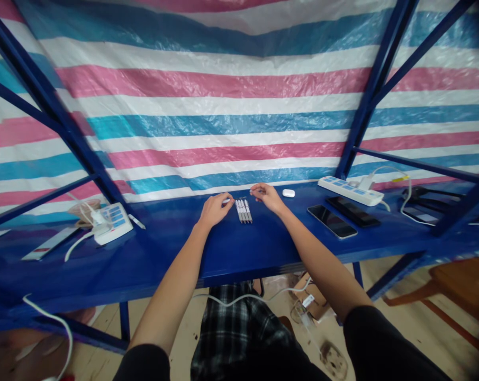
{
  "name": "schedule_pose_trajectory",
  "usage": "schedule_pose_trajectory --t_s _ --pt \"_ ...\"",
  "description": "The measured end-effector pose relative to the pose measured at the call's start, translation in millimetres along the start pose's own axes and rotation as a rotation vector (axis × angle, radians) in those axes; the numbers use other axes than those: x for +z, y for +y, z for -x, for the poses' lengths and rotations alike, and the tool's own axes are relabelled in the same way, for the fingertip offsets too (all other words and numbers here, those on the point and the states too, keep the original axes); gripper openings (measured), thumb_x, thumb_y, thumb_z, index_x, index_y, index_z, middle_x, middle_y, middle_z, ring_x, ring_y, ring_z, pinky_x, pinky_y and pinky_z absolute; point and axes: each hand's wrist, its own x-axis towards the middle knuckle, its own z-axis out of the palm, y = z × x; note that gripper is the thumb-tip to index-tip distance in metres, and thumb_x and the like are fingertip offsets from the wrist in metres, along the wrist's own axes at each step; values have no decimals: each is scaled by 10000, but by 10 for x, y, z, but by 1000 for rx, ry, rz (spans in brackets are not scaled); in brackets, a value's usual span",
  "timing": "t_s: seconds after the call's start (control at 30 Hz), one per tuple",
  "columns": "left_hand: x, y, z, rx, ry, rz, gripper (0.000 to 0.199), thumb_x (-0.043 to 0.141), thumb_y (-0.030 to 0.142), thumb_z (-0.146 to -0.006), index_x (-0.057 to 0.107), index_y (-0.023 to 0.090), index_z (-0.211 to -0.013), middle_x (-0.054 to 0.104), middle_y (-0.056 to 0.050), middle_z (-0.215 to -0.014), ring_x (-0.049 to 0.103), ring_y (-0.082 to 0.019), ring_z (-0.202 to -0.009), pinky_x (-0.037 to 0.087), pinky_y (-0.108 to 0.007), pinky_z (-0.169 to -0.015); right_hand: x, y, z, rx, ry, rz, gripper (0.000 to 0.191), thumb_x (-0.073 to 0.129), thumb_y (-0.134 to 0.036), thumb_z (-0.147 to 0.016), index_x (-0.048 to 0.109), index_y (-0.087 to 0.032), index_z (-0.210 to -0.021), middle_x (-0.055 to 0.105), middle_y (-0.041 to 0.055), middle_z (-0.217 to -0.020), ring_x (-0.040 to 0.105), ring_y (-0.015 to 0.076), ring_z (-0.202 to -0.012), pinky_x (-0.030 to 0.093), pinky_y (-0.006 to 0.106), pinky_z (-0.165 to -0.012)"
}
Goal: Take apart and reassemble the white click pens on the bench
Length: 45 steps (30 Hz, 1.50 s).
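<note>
White slim pens point(243, 211), four as far as the view shows, lie side by side and almost touching on a blue painted metal table point(239, 254), between the person's two hands. The left hand point(214, 210) is curled, its thumb and fingers pinching a short white piece point(226, 201) just beside the far ends of the pens. The right hand point(266, 196) is turned inward, fingers drawn together near those same ends; whether they pinch anything is too small to tell.

One small white rounded earbud case point(288, 193) lies to the right of the right hand. Farther right are two black glass-fronted smartphones point(332, 221) lying apart from a long white power strip with blue switches point(350, 190), and a dark cluster of at least two more flat devices point(425, 200) sits at the far right end. On the left stands a second white power strip with blue switches point(113, 223), with white cables point(90, 214) running from it and one loose white pen point(136, 221) just beside it. A pink, blue and white striped plastic tarp point(239, 106) hangs behind the dark blue steel frame point(376, 84). Below the table, a black-and-white plaid garment point(239, 328) covers the person's lap.
</note>
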Motion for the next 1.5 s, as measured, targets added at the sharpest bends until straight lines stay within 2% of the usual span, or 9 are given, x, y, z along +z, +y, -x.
schedule_pose_trajectory --t_s 0.1,0.23,0.3,0.4,0.67,0.83,1.0,1.13,1.5 --pt "-2 22 6 -4 22 -7 252 526 417 -988 714 250 -1002 776 -26 -997 704 -208 -857 468 -296 -753 39 -59 22 130 3 -189 340 675 -456 -823 634 -179 -1016 599 -10 -724 405 82 -481 355 235 -472" --pt "5 51 11 -1 34 -18 300 512 451 -993 722 238 -991 776 -38 -960 700 -211 -837 466 -296 -740 109 -124 77 221 -31 -218 477 705 -643 -793 623 -178 -863 390 -66 -575 275 67 -429 227 232 -410" --pt "11 58 10 4 39 -25 312 506 462 -996 725 239 -989 774 -39 -945 696 -212 -828 465 -298 -741 140 -146 105 219 -53 -145 507 765 -664 -731 615 -183 -797 384 -61 -553 292 73 -430 215 239 -407" --pt "20 63 10 9 43 -34 312 512 468 -996 730 245 -985 771 -34 -927 691 -207 -803 460 -297 -735 169 -166 132 199 -88 -40 480 813 -618 -680 672 -178 -812 386 -61 -505 319 93 -435 229 250 -426" --pt "54 93 23 -12 67 -34 313 539 484 -986 738 245 -961 762 -35 -905 686 -208 -820 456 -296 -741 199 -130 120 78 -52 87 433 772 -559 -682 759 -152 -828 504 -36 -532 390 107 -505 305 262 -510" --pt "74 32 1 -1 43 33 330 558 500 -972 736 226 -1009 744 -51 -923 671 -208 -840 476 -301 -764 170 -77 82 -7 -3 138 366 762 -509 -710 773 -159 -820 574 -13 -606 446 127 -576 335 269 -564" --pt "80 -97 -34 54 9 87 317 499 350 -1006 741 203 -1149 726 -81 -1058 655 -217 -961 494 -336 -882 15 -33 31 23 64 108 401 727 -527 -721 745 -154 -867 592 1 -631 500 159 -603 376 283 -578" --pt "103 -198 -41 18 26 55 308 506 270 -994 746 221 -1181 718 -79 -1086 633 -237 -1060 479 -377 -958 -91 -3 9 37 82 121 422 725 -541 -710 735 -153 -874 587 5 -626 532 184 -642 395 294 -591" --pt "167 -239 -52 67 53 174 317 514 238 -992 740 231 -1214 722 -77 -1114 647 -237 -1081 494 -392 -981 -88 -4 22 -6 49 141 443 721 -574 -737 720 -161 -896 569 3 -622 536 187 -662 395 287 -584"
